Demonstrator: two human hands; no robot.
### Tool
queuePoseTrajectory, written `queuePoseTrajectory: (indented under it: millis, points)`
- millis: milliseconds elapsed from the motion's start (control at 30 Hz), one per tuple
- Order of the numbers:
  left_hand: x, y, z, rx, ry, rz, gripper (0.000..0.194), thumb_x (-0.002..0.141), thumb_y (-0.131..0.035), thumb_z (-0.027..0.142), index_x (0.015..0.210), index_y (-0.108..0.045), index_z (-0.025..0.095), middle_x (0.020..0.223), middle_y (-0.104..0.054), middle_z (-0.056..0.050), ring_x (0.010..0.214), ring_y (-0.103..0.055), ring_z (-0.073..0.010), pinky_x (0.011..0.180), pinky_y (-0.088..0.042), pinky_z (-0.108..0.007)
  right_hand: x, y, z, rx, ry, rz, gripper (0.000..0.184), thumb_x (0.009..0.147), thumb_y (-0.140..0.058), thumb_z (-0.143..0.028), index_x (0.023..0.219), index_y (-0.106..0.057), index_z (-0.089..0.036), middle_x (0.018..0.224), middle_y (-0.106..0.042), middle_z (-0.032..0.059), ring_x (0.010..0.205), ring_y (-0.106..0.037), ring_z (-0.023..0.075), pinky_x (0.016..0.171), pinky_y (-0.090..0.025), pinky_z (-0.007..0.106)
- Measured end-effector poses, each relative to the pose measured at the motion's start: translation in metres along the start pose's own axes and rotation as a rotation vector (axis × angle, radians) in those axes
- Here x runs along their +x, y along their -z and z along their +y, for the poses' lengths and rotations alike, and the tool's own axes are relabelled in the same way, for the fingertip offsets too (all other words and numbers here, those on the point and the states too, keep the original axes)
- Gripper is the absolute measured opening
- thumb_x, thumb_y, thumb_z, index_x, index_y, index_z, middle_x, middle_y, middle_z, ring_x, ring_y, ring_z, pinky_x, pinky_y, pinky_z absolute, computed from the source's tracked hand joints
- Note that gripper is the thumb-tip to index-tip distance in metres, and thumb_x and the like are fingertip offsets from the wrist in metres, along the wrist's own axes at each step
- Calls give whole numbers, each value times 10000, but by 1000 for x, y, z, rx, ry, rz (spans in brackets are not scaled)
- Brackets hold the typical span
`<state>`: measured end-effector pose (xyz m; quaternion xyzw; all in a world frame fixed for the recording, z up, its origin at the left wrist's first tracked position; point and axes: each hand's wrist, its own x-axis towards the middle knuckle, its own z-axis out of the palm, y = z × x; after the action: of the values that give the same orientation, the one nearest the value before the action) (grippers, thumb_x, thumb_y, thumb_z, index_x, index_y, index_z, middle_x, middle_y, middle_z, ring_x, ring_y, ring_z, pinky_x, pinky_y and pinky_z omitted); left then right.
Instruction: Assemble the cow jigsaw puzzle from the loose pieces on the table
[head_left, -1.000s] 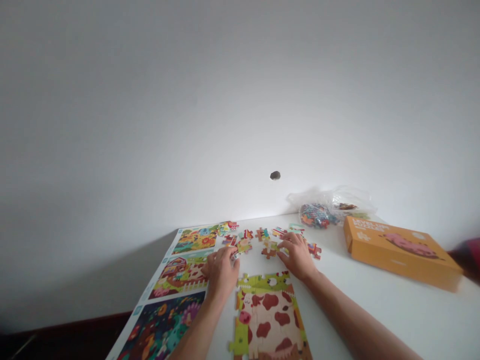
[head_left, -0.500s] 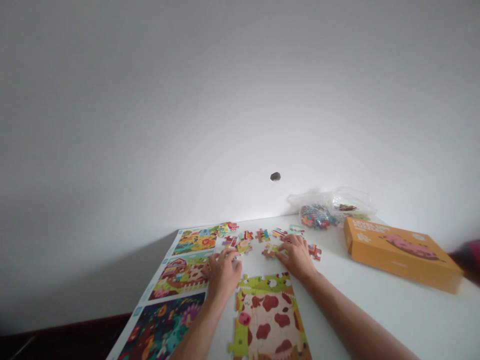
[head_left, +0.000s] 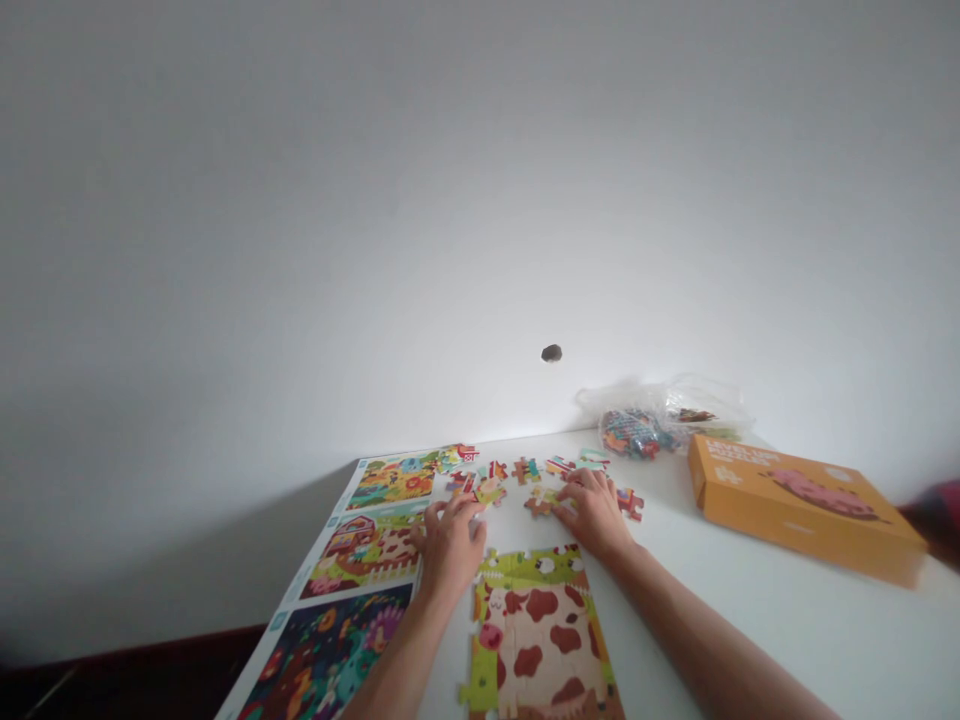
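The partly joined jigsaw puzzle (head_left: 544,640), showing a spotted cow on green grass, lies in front of me between my forearms. My left hand (head_left: 452,540) is open, its fingers spread over the right edge of the picture sheet (head_left: 300,590) and close to some loose puzzle pieces (head_left: 491,490). Farther right, my right hand (head_left: 598,512) has its thumb and index finger on a brown and green puzzle piece (head_left: 538,502) lying on the table. More loose pieces surround that hand, one of them a red and purple piece (head_left: 631,503) just past its fingers.
An orange puzzle box (head_left: 802,505) with a pink pig picture lies at the right. Clear plastic bags of pieces (head_left: 637,432) rest behind it by the wall. The wall has a small dark hole (head_left: 551,353). The white table (head_left: 720,590) ends at the left beside the sheet.
My left hand has shifted very slightly to the right. My right hand and the pieces look the same.
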<state>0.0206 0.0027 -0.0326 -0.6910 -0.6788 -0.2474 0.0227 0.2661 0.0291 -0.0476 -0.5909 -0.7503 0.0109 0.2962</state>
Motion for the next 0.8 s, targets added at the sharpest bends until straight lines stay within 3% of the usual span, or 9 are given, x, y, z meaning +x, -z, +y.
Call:
queuePoseTrajectory:
  millis: [367,533,700,800]
  points:
    - [1,-4,0,-71,-95,95,491,837,-637,247,1315,-580,342,1228,-700,-22,1197,-504,-330,1059,-242,-601,0,3,-3,21,11,6,78,833,-736,-340,902,-736,-303,1116,-611,60,1079,-511,292,934,-382,452]
    - [0,-3,3,-97,-93,114,653,851,-641,265,1462,-416,315,1187,-720,-55,1216,-514,-313,1097,-217,-581,0,4,-4,35,16,23,103,824,-747,-326,924,-738,-302,1110,-616,62,1076,-517,287,933,-387,442]
    - [-1,-3,3,-120,-84,127,793,859,-642,280,1540,-237,306,1218,-707,-57,1237,-499,-301,1107,-202,-577,0,7,-6,50,16,57,103,846,-724,-323,945,-735,-298,1112,-611,57,1085,-507,271,930,-393,413]
    - [-1,-3,3,-121,-77,117,789,858,-644,296,1537,-243,314,1230,-701,-52,1250,-487,-302,1107,-196,-585,0,8,-8,41,7,64,102,855,-713,-323,951,-733,-296,1128,-608,55,1096,-499,269,937,-388,410]
